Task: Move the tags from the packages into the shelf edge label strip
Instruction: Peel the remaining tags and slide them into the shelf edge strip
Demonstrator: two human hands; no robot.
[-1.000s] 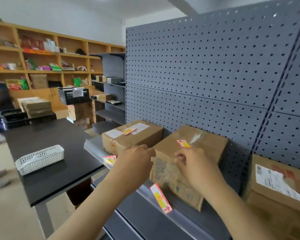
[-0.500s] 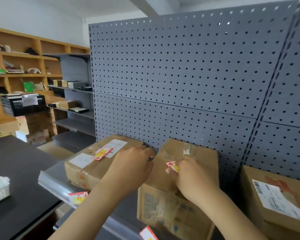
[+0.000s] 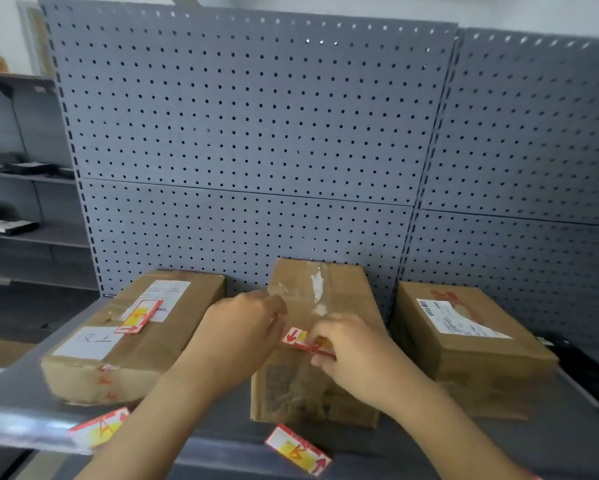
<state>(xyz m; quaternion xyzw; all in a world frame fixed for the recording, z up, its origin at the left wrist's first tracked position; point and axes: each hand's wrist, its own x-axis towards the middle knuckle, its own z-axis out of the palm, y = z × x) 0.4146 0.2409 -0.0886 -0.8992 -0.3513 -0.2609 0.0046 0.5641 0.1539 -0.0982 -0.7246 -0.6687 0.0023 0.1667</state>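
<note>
Three cardboard packages stand on a grey shelf. On the middle package (image 3: pixel 329 292) lies a red, white and yellow tag (image 3: pixel 297 337). My right hand (image 3: pixel 346 344) pinches that tag's right end between its fingertips. My left hand (image 3: pixel 239 337) rests against the middle package's left side and steadies it. The left package (image 3: pixel 142 341) carries another tag (image 3: pixel 139 317) on its top. Two tags sit in the shelf edge label strip (image 3: pixel 21 427), the left strip tag (image 3: pixel 99 427) and the right strip tag (image 3: pixel 298 450).
The right package (image 3: pixel 464 344) bears a white shipping label and no tag that I can see. A grey pegboard (image 3: pixel 256 133) backs the shelf. More grey shelves (image 3: pixel 21 233) with dark items stand at the far left.
My view has swung right and closer to the shelf. My right hand has closed its fingertips on the middle package's tag, whose left end now shows; my left hand stays on the box.
</note>
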